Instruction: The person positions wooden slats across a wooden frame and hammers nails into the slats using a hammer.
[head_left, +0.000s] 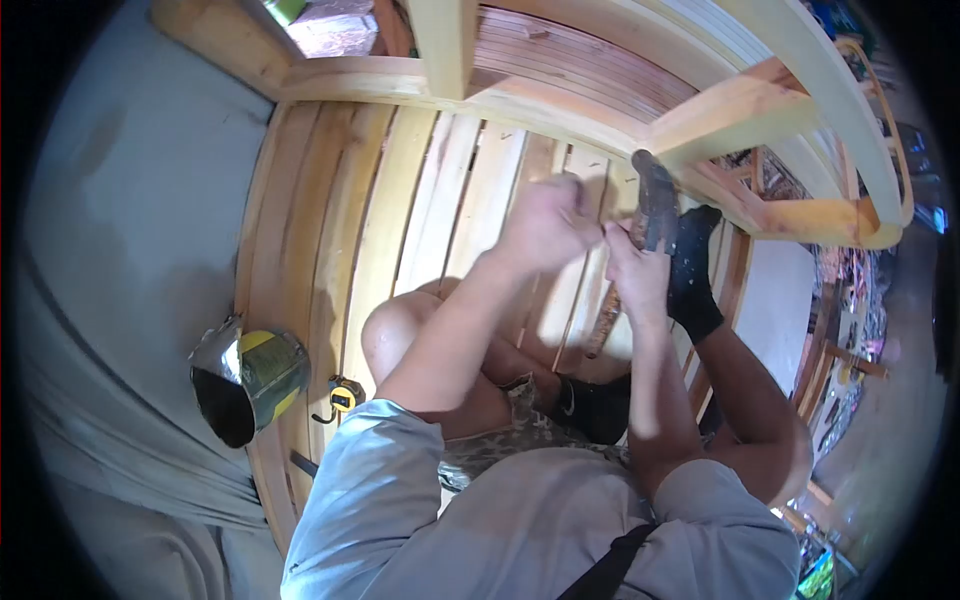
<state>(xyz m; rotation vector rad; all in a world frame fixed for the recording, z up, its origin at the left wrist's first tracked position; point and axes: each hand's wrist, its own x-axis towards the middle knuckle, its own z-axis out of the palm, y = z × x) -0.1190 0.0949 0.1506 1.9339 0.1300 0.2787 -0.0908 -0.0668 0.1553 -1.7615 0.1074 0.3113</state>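
- A claw-like hammer with a dark curved metal head and a mottled brown handle (657, 205) is lying across the right hand's grasp, over the slats and beside a black-socked foot (688, 265); the right hand (640, 272) is closing its fingers around it near the head.
- The left hand (548, 225) is hovering just beside it, its fingers seemingly curling inward; blur is hiding the fingertips, so I cannot tell how tightly they are closing or whether they are pinching anything.
- Below both hands, long pale wooden slats (415, 180) are running side by side with narrow gaps; a few short dark marks (506, 136), possibly nails, are showing near their far ends.
- As a judgement, the work is looking well advanced: the slats are already forming a surface inside a pale timber frame (360, 78); whether any fastening is remaining, I cannot tell.
- Toward the left edge, a green-and-yellow container with a roughly cut, silvery opening (275, 375) is tipping its mouth toward the person; the inside is showing only dark, so its contents are staying unknown.
- Next to it, a yellow-and-black tape measure (346, 394) is resting on the slats.
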